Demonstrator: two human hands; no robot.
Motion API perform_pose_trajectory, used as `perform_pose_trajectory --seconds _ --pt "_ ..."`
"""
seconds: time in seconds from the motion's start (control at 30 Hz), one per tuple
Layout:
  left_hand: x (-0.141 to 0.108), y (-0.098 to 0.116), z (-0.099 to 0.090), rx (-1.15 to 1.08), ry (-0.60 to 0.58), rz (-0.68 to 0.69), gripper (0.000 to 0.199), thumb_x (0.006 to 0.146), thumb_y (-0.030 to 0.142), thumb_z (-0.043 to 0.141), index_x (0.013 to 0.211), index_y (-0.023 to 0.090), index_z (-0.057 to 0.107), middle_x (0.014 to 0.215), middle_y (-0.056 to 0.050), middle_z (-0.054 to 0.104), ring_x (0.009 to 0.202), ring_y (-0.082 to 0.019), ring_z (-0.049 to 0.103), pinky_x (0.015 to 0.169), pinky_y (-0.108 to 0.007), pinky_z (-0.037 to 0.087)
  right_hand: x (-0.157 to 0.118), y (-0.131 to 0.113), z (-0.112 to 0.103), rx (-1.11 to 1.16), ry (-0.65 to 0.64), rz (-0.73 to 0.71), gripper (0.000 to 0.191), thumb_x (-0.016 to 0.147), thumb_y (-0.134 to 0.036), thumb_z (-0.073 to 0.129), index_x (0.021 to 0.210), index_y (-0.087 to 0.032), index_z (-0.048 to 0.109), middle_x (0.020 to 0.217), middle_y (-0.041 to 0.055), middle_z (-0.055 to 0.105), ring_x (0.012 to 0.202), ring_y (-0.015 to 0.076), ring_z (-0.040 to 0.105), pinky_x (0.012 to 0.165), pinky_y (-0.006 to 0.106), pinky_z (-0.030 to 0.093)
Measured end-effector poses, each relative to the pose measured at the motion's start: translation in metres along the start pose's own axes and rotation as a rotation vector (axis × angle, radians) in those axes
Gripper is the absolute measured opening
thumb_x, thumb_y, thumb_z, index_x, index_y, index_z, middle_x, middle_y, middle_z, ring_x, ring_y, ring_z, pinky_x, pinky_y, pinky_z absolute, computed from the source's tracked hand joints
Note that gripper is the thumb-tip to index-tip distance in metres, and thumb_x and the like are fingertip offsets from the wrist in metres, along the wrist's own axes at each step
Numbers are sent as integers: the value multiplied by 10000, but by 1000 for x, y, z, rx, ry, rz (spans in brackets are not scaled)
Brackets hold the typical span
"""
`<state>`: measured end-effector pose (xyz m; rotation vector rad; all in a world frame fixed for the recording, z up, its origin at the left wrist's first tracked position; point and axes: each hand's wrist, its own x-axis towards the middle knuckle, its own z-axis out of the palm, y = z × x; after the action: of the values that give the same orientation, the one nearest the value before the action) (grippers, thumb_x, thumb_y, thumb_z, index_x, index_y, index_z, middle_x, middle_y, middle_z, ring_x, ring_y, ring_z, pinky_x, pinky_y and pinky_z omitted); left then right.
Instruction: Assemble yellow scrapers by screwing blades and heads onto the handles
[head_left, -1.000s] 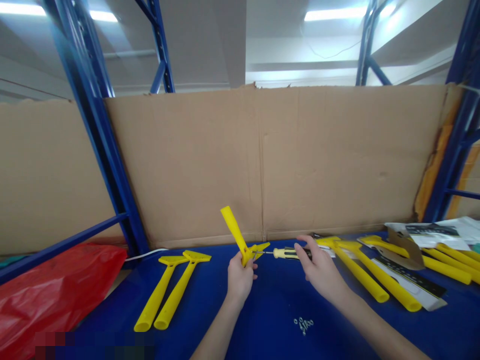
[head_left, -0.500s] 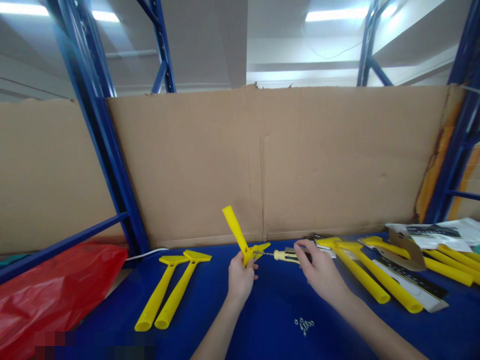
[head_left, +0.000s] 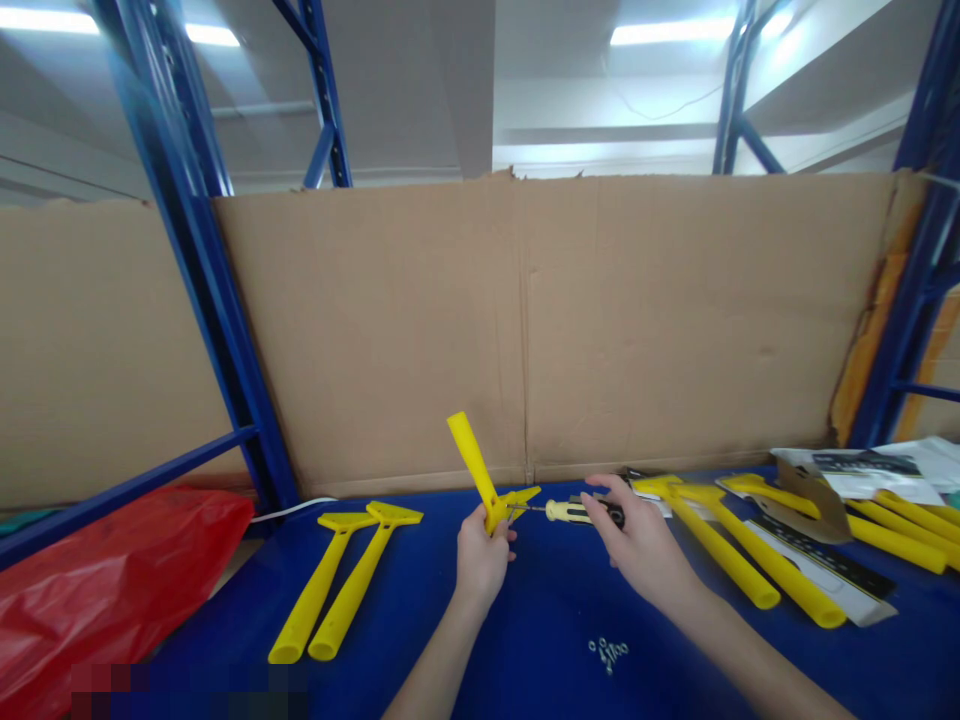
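Note:
My left hand is closed round the head of a yellow plastic scraper, whose handle points up and away to the left. A screwdriver with a pale yellow and black handle lies level, its tip against the scraper's head. My right hand is at the screwdriver's black end, with thumb and forefinger somewhat apart around it. The remaining fingers are partly hidden. Small nuts and screws lie in a loose pile on the blue tabletop, nearer to me.
Two yellow scrapers lie at left, beside a red plastic bag. On the right are more yellow scrapers, flat packages and a piece of brown cardboard. A cardboard wall stands behind, between blue rack posts.
The thumb and forefinger of my right hand have spread apart on the screwdriver's handle, showing more of its black end. My left hand and the scraper have barely moved.

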<state>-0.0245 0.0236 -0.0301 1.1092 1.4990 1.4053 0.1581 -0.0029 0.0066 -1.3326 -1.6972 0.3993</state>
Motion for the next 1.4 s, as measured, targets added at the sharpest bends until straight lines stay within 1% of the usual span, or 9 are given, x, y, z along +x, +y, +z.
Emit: perform_pose_trajectory --seconds 0.07,0.17,0.3,0.47,0.7,0.83,0.93,1.13,1.4 --pt "0 -1 0 -5 5 3 195 784 -20 518 930 86 590 904 -106 675 599 -112 627 382 -168 482 -1 -2 0 -31 13 -6 313 855 -429 404 1018 -214 562 644 12 627 549 198 624 519 299 474" --pt "1 -1 1 -20 13 -7 195 778 -20 532 927 91 591 901 -99 681 597 -107 626 381 -157 479 -2 -3 0 -23 92 -63 346 804 -384 473 1097 -208 530 871 63 648 776 225 647 655 335 514" --pt "0 -1 1 -26 9 -11 199 781 -15 530 937 91 591 912 -105 688 598 -105 625 383 -153 476 -2 0 0 72 62 -130 451 752 -253 483 1202 -221 459 1074 90 568 785 193 614 603 308 519" --pt "0 -3 0 -12 1 7 190 779 -8 534 924 95 597 875 -94 694 602 -104 625 390 -143 474 -1 3 0 81 35 -128 392 762 -225 481 1153 -215 490 917 54 621 719 187 612 566 286 488" --pt "1 -4 1 19 -7 40 179 783 -6 516 903 99 598 851 -80 686 597 -105 625 391 -148 476 2 -2 -3 -51 33 15 331 839 -431 428 991 -200 608 673 32 660 584 212 633 561 315 475" --pt "0 -4 1 39 -5 51 172 780 -10 517 888 94 601 850 -87 679 591 -104 619 393 -152 475 -1 -1 -1 -63 128 -67 365 802 -390 467 1102 -199 549 958 87 621 912 246 636 765 375 506" --pt "0 -3 1 40 -1 40 167 781 -6 524 894 94 596 854 -90 679 589 -105 618 393 -153 477 -4 -1 -1 -24 101 -138 499 744 -276 504 1236 -229 433 1120 100 532 971 228 603 662 326 521" --pt "0 -5 1 18 1 37 168 775 0 537 887 104 604 819 -69 680 583 -100 616 397 -146 472 -2 -2 -2 -3 55 -128 345 807 -287 463 1144 -217 475 848 39 635 687 190 619 603 304 490" --pt "2 -7 0 -9 7 40 169 764 -2 557 873 115 612 794 -51 685 579 -94 613 383 -127 457 3 4 -1 -85 91 -54 292 864 -407 401 905 -208 610 772 69 674 732 239 656 607 324 487"
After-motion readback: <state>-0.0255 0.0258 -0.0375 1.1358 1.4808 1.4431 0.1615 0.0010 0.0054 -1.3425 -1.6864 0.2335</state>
